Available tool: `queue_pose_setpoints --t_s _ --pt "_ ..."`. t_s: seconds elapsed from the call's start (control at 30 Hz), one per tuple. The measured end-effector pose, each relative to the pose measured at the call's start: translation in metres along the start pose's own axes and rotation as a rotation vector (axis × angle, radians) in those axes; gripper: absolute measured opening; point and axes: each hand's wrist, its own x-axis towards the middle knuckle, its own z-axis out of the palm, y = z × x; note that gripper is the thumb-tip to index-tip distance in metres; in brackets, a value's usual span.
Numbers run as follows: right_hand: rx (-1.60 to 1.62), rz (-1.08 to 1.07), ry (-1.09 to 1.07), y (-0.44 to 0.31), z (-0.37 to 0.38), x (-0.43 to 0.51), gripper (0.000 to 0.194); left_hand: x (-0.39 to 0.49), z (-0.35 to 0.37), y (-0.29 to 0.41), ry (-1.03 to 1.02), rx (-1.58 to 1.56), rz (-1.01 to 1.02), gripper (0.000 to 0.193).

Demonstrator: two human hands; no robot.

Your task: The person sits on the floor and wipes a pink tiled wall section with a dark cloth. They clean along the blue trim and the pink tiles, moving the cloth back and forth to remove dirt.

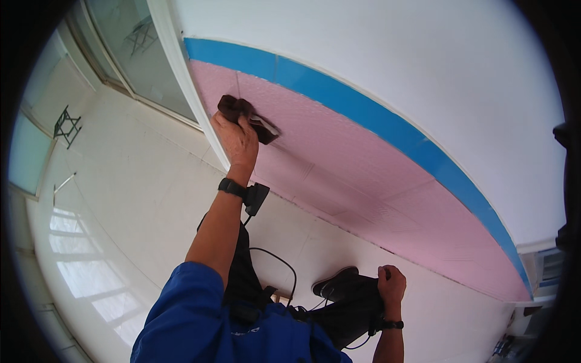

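Observation:
My left hand (238,138) grips a dark brown cloth or pad (236,108), blurred, against the pink textured tiles (345,181) of the lower wall. It is near the left end of the tiling, beside a white frame post (206,125). A pale patch shows at the lower right of the brown item; I cannot tell what it is. My right hand (392,285) rests by my bent knee in black trousers, its fingers curled, with no held thing visible. Both wrists wear black straps, the left one (231,187) with a black device (257,198).
A blue tile band (345,100) borders the pink tiles below the white wall (386,54). Glass sliding doors (136,54) stand at upper left. A folding stool (68,127) is on the pale floor (136,181). A black cable (286,263) loops beside my legs.

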Motion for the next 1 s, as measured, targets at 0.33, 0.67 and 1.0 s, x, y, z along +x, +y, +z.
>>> queue_pose_setpoints --t_s 0.33,0.67,1.0 --pt "-0.046 -0.01 -0.073 -0.019 0.012 0.024 0.024 -0.036 0.03 -0.173 -0.161 0.509 0.025 0.019" --pt "-0.121 -0.025 -0.138 -0.045 0.026 0.044 0.025 -0.082 0.04 -0.206 -0.445 0.526 -0.012 0.017" --pt "-0.129 -0.208 -0.379 -0.068 0.057 0.039 0.03 -0.056 0.02 -0.147 -0.366 -0.272 -0.835 0.033"
